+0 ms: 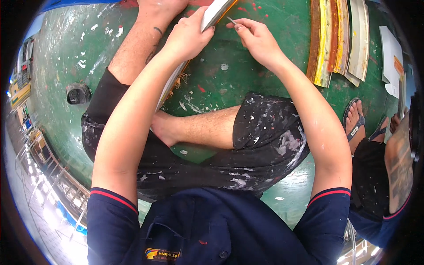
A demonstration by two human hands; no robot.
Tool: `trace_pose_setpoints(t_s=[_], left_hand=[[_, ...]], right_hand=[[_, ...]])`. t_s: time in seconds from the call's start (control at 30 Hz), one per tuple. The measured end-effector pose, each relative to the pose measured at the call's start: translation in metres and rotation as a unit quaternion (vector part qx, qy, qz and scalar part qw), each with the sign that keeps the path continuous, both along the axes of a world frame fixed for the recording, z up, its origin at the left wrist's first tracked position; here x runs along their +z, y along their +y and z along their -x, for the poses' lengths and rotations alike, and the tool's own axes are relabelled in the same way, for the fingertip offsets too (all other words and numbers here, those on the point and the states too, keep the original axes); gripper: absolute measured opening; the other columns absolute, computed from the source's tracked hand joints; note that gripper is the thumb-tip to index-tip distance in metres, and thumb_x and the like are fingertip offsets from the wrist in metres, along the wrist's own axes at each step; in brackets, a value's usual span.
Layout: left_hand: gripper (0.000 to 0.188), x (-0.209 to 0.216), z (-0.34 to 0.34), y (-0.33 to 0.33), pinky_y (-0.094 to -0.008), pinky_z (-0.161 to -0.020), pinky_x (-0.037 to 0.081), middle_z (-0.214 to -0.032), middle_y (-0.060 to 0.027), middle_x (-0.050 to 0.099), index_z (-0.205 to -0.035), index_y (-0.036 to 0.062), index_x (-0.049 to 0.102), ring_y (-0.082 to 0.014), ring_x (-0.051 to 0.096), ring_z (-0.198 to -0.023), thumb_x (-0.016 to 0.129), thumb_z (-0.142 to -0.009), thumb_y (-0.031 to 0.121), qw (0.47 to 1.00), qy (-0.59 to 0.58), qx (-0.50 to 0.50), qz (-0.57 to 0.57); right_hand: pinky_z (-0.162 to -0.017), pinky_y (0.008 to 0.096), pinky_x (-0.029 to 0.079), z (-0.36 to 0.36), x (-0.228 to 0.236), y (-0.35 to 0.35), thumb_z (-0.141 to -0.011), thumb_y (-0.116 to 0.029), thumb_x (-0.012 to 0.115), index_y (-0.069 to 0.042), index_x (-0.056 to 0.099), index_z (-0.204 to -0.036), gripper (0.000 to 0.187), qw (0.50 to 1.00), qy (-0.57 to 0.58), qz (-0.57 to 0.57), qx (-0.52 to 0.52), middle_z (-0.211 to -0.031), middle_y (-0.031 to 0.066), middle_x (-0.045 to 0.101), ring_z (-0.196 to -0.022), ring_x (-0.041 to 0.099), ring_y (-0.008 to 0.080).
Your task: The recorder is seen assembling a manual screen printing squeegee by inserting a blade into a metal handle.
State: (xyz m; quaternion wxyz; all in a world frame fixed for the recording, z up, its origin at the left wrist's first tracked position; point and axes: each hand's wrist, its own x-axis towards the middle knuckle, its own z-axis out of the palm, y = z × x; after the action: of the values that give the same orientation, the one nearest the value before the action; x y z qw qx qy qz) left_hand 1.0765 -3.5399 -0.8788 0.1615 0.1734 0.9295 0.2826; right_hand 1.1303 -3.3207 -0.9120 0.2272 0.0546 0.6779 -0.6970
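My left hand [187,39] is closed around a long white strip [216,14] with an orange line along its edge. The strip slants from the top of the view down past my left wrist, and its lower part runs behind my forearm, close to my bare foot. To the right of it, my right hand [257,39] pinches a small thin grey metal tool [231,20] between thumb and fingers. The tool's tip points toward the strip's edge, a small gap away as far as I can see. Orange-brown shavings [178,84] cling beside the strip's lower part.
Several long strips [324,44] in brown, yellow and cream lie side by side at the upper right. Beyond them is a white sheet [391,57]. Another person's sandalled foot [354,121] is at the right. A black slipper [78,94] lies left on the paint-spotted green floor [212,88].
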Motion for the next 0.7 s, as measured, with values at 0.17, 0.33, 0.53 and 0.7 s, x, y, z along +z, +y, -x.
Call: trace_pose_setpoints(t_s=[0.17,0.33,0.53,0.7], left_hand=[[0.050,0.001,0.001,-0.002,-0.0478,-0.087,0.056,-0.102,-0.0266,0.073,-0.141,0.0047,0.054,-0.0418,0.073,-0.099,0.066,-0.096,0.024,1.000,-0.010,0.006,0.013],[0.052,0.002,0.002,-0.001,-0.0475,-0.088,0.056,-0.104,-0.0276,0.073,-0.142,0.0033,0.053,-0.0427,0.073,-0.101,0.066,-0.096,0.024,1.000,-0.010,0.001,-0.003],[0.054,0.002,0.003,-0.002,-0.0479,-0.088,0.056,-0.104,-0.0286,0.073,-0.143,0.0026,0.053,-0.0428,0.073,-0.100,0.067,-0.095,0.024,1.000,0.006,-0.004,-0.006],[0.055,0.003,0.003,-0.003,-0.0502,-0.087,0.056,-0.103,-0.0303,0.073,-0.144,0.0021,0.051,-0.0457,0.072,-0.099,0.066,-0.096,0.023,1.000,-0.005,-0.008,0.000]], right_hand=[[-0.063,0.0449,0.053,0.004,0.000,0.000,-0.104,-0.029,0.060,-0.023,0.070,-0.130,0.028,0.833,0.309,-0.457,0.029,-0.079,0.0082,0.072,-0.068,0.070,0.0289],[-0.062,0.0441,0.056,0.004,-0.006,0.000,-0.102,-0.028,0.063,-0.026,0.070,-0.128,0.027,0.790,0.378,-0.479,0.054,-0.079,0.0065,0.073,-0.071,0.072,0.0290],[-0.060,0.0416,0.056,0.008,-0.010,-0.006,-0.101,-0.027,0.065,-0.027,0.069,-0.128,0.028,0.758,0.411,-0.505,0.044,-0.077,0.0050,0.073,-0.069,0.072,0.0279],[-0.060,0.0394,0.055,0.011,-0.010,-0.014,-0.101,-0.028,0.065,-0.025,0.073,-0.124,0.025,0.773,0.360,-0.521,0.038,-0.077,0.0073,0.073,-0.069,0.072,0.0279]])
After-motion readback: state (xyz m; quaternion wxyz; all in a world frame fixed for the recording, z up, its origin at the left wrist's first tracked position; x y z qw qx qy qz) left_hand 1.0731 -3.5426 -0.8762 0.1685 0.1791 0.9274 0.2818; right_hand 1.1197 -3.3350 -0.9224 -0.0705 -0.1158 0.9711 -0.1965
